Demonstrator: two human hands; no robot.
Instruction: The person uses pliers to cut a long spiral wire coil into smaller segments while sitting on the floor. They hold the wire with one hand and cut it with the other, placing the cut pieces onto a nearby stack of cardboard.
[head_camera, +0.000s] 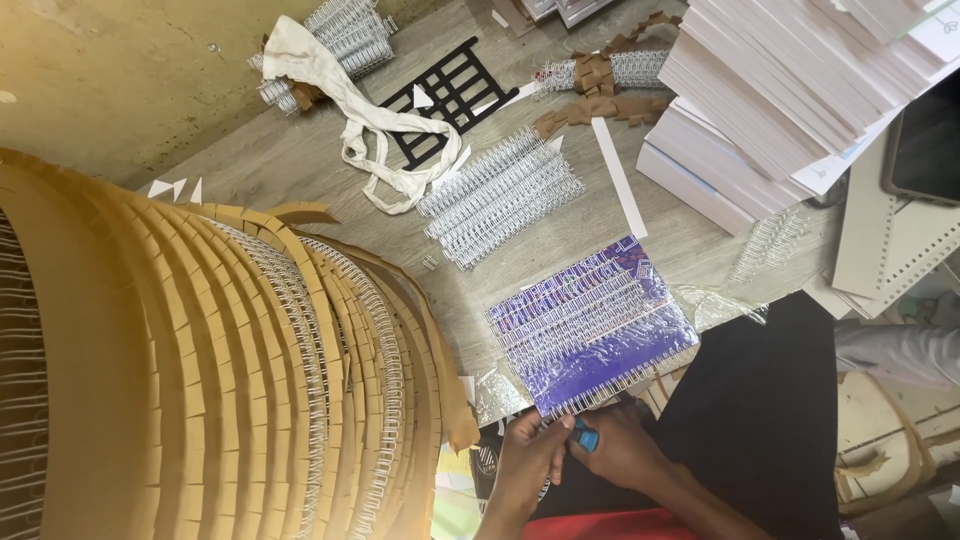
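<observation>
A purple patterned booklet (600, 345) lies flat on the grey table (300, 160), with several silver wire binding combs laid across its cover. A wire comb runs along its near edge. My left hand (528, 458) pinches that wire edge at the booklet's near left corner. Right beside it, my right hand (622, 448) is closed around a small tool with a blue handle (587, 437), whose tip I cannot see. The two hands touch each other just below the booklet.
A tall coil of brown card strips threaded with wire combs (230, 380) fills the left. Loose wire combs (500, 195), a white cloth (350, 110), a black plastic grid (455, 95), paper stacks (780, 90) and perforated grey boards (890, 240) surround the booklet.
</observation>
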